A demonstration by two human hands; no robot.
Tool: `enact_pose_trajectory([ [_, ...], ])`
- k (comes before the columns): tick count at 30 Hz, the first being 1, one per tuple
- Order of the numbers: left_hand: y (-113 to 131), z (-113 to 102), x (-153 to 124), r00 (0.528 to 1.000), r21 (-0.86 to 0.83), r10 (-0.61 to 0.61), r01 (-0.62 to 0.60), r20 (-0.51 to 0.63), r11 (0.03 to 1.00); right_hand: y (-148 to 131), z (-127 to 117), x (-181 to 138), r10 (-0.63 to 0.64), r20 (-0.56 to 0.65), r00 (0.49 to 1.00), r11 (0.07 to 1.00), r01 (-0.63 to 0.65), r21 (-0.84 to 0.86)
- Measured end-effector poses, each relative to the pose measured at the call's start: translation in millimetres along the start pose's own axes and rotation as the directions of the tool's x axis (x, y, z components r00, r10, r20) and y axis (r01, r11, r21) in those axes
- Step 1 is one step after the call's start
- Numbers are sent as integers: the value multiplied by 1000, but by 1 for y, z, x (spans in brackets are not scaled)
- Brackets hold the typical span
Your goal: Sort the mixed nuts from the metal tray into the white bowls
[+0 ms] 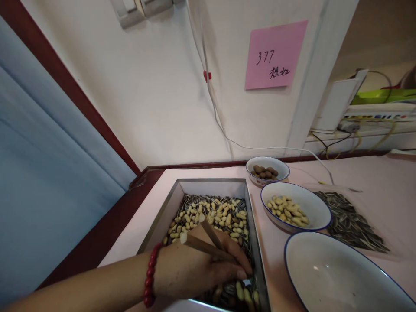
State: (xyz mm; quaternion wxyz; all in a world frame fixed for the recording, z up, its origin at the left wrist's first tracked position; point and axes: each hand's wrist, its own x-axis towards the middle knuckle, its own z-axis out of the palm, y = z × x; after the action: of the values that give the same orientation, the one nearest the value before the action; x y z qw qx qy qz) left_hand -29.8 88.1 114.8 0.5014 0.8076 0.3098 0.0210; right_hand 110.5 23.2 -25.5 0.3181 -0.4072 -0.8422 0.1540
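My left hand (198,264), with a red bead bracelet (150,273) at the wrist, reaches in from the lower left over a box (255,229) with pale walls. Its fingers are closed on a pair of wooden chopsticks (201,247). The blunt ends point up and left, while the tips are hidden past the fingers, low by the box's right wall. Inside the box, peanuts in shells (208,210) lie over striped sunflower seeds (227,200). More peanuts and dark seeds show below the hand. My right hand is out of view.
Right of the box stand a small bowl of brown nuts (264,172), a bowl of peanuts (312,201) and a large white blue-rimmed bowl (344,268). Sunflower seeds (349,221) lie behind them in clear plastic. A white cable (276,147) trails onto the table; a blue curtain (55,173) hangs left.
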Motion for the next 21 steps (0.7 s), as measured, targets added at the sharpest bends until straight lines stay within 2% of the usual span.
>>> enact_pose_trajectory([
  [5,2,-1,2,1000,33,5,-5,-4,999,24,13,26,46,-83,995,998,-42,50],
  [11,6,3,4,995,26,-79,81,-66,996,21,19,28,29,-81,996,998,-25,49],
  [14,7,5,3,993,24,-68,70,-97,997,19,15,29,16,-74,997,999,-13,38],
  [17,6,5,2,991,34,-64,69,-115,997,10,8,20,-2,-64,998,1000,4,24],
  [21,6,-1,-5,987,26,-87,92,-136,995,-20,1,-14,-69,-17,998,997,69,17],
])
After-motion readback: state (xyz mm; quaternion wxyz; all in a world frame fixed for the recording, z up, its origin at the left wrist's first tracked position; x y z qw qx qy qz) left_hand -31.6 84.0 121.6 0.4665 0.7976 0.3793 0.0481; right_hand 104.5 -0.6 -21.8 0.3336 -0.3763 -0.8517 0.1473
